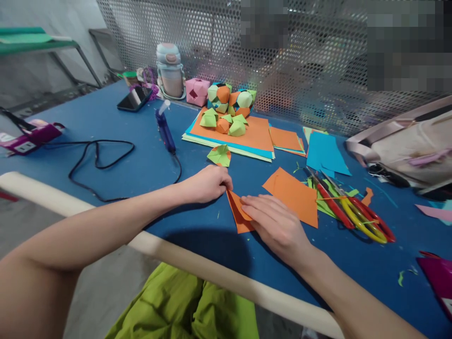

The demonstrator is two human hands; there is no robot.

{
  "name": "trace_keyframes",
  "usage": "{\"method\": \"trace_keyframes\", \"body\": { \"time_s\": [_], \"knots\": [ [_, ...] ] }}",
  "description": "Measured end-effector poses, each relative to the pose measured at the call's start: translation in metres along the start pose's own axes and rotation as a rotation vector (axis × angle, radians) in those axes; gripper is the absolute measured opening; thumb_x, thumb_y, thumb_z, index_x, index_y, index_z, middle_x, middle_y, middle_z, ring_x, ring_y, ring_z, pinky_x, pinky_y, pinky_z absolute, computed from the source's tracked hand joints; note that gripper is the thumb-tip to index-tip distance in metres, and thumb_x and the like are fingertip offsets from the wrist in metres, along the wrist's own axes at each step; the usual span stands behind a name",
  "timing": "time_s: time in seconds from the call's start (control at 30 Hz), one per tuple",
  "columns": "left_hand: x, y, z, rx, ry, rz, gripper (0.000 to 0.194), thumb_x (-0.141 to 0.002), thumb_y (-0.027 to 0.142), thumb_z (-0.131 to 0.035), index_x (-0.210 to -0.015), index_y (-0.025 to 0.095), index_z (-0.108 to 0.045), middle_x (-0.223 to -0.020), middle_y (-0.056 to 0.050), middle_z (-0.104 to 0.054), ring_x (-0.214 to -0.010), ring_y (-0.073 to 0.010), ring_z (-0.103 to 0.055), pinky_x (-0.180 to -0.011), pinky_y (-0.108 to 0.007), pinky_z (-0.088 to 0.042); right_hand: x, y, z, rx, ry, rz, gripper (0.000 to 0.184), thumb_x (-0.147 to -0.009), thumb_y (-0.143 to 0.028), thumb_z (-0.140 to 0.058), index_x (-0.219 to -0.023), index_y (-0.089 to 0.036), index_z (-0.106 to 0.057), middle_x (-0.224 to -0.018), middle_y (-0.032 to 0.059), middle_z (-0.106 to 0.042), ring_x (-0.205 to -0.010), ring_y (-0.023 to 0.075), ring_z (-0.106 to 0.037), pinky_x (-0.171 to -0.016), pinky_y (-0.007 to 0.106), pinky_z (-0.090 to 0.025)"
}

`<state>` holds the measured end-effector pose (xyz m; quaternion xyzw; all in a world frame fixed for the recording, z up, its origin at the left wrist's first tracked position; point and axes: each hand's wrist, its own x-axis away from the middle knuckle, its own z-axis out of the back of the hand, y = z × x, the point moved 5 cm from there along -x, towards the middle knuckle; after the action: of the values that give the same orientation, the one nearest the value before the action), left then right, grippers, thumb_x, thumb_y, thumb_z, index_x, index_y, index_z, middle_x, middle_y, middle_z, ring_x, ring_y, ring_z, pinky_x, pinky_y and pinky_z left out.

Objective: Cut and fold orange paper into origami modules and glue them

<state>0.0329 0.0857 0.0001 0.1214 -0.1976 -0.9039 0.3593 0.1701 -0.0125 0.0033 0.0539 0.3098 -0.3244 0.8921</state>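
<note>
Orange paper, folded over on itself, lies between the person's two bare hands near the front of a blue tabletop [106, 120], as the head camera looks down. The left hand [208, 184] has its fingers curled and pinches the far corner of this folded orange paper [239, 219]. The right hand [277, 226] lies over the near right part with fingers stretched out on the raised flap; its thumb is hidden, so whether it grips or only presses cannot be told. Just beside the right hand, a flat orange sheet [294, 195] rests on the table, and next to that lie scissors with red handles [335, 207] and yellow-handled scissors [363, 221] among green scraps. Beyond the left hand sits a green-and-orange folded piece [219, 155]. Farther back, a stack of coloured sheets [259, 131] bears several folded paper shapes [209, 117], with a pink paper cube [197, 92] and a pale bottle [171, 77] behind to its left. A dark blue glue gun [165, 131] stands to the left of the stack, near a phone [134, 99]. Along the back rises a perforated metal panel [158, 23], and what lies behind it seems too blurred to name
</note>
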Motion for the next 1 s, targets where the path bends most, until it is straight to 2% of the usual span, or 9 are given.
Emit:
{"method": "trace_keyframes", "body": {
  "time_s": [0.23, 0.43, 0.7, 1.0],
  "knots": [
    [0.001, 0.001, 0.003, 0.003, -0.012, 0.028, 0.025, -0.074, 0.005, -0.051, -0.084, 0.014, -0.072, -0.083, -0.004, -0.069, -0.078, -0.0128, -0.061, -0.074, -0.021, -0.046, 0.005, 0.007, -0.007, -0.109, -0.003, 0.011, 0.029, -0.088, -0.007, -0.043, -0.110, -0.016, -0.059, -0.106, 0.0147, -0.069, -0.103, 0.0221, -0.064, -0.085, 0.040, -0.056],
    [0.002, 0.002, 0.005, -0.032, -0.038, 0.035, 0.022, -0.075, 0.005, -0.051, -0.080, 0.012, -0.071, -0.081, -0.006, -0.068, -0.075, -0.0137, -0.060, -0.071, -0.022, -0.045, 0.002, 0.005, -0.006, -0.080, -0.009, 0.046, 0.027, -0.087, -0.003, -0.042, -0.106, -0.013, -0.059, -0.102, 0.0169, -0.070, -0.102, 0.0227, -0.064, -0.083, 0.040, -0.057],
    [0.003, 0.002, 0.003, -0.058, -0.027, 0.020, 0.023, -0.076, 0.005, -0.049, -0.079, 0.013, -0.071, -0.080, -0.006, -0.067, -0.073, -0.0140, -0.059, -0.069, -0.023, -0.044, 0.000, 0.004, -0.002, -0.001, -0.030, 0.045, 0.026, -0.088, -0.006, -0.042, -0.103, -0.015, -0.061, -0.104, 0.0145, -0.070, -0.098, 0.0230, -0.066, -0.085, 0.043, -0.056],
    [0.003, -0.001, 0.013, -0.028, -0.058, 0.094, 0.026, -0.074, 0.003, -0.049, -0.083, 0.013, -0.071, -0.086, -0.006, -0.069, -0.078, -0.0144, -0.061, -0.073, -0.022, -0.045, -0.003, 0.003, -0.001, -0.002, -0.064, 0.060, 0.023, -0.089, -0.006, -0.041, -0.098, -0.012, -0.061, -0.100, 0.0160, -0.070, -0.095, 0.0243, -0.067, -0.081, 0.041, -0.058]
  ]
}}
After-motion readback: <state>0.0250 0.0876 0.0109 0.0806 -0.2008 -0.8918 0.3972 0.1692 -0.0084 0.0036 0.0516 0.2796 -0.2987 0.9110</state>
